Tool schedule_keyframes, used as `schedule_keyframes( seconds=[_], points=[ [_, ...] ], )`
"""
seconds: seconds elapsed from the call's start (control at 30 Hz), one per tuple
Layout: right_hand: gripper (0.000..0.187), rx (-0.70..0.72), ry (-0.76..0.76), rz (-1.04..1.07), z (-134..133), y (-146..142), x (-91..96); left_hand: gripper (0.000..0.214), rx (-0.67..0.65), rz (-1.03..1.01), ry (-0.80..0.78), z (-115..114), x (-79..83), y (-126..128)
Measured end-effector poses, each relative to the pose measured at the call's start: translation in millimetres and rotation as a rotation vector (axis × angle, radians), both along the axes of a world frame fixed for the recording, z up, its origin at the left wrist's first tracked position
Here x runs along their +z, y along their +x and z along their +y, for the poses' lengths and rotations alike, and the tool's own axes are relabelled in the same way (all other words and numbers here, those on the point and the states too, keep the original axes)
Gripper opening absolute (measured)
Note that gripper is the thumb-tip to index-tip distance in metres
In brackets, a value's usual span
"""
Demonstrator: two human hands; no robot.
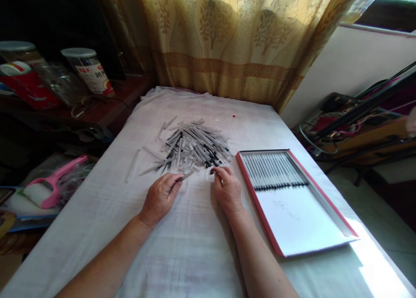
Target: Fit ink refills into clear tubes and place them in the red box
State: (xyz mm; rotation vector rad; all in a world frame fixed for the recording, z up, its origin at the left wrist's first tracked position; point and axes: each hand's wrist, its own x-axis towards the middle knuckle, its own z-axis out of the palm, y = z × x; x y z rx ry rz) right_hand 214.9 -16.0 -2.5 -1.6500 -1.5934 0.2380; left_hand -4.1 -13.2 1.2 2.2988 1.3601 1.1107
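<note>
My left hand point(162, 198) is closed, pinching a short translucent pen barrel point(188, 175) that points to the right. A little to its right, my right hand point(227, 188) has thumb and fingers pinched on a small black pen part point(212, 171), maybe a cap or tip. Just beyond both hands lies a heap of clear pen barrels and black-ended pen pieces point(195, 144). Right of my right hand is a shallow red-edged box point(260, 217) with a white inside. A neat row of clear pens with black ends point(276, 170) fills its far part.
A white cloth point(182, 254) covers the table. One loose barrel point(133, 165) lies left of the heap, and a tiny red bit point(233, 116) behind it. Jars point(89, 72) stand on a dark cabinet at left, above a pink-handled roller point(55, 185). A patterned curtain point(224, 33) hangs behind.
</note>
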Motion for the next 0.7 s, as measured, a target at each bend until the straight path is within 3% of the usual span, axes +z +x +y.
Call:
schedule_keyframes(
  seconds=[0.2, 0.4, 0.6, 0.7],
  points=[
    [0.021, -0.045, -0.224, -0.279, 8.4, 5.1, 0.2, 0.024, -0.016, -0.012, -0.026, 1.8, -0.7, -1.0],
    [0.016, -0.009, -0.196, -0.286, 10.2, 4.3, 1.0, 0.022, -0.025, -0.004, -0.054, 1.9, -1.5, -1.1],
    [0.028, 0.117, -0.011, 0.223, -4.8, -4.6, -2.2, 0.023, -0.054, 0.051, -0.049, -0.2, -0.4, -0.6],
    [0.021, 0.113, -0.069, 0.515, -14.6, -14.1, -1.9, 0.023, -0.074, 0.109, -0.038, -1.9, 1.1, 0.5]
  ],
)
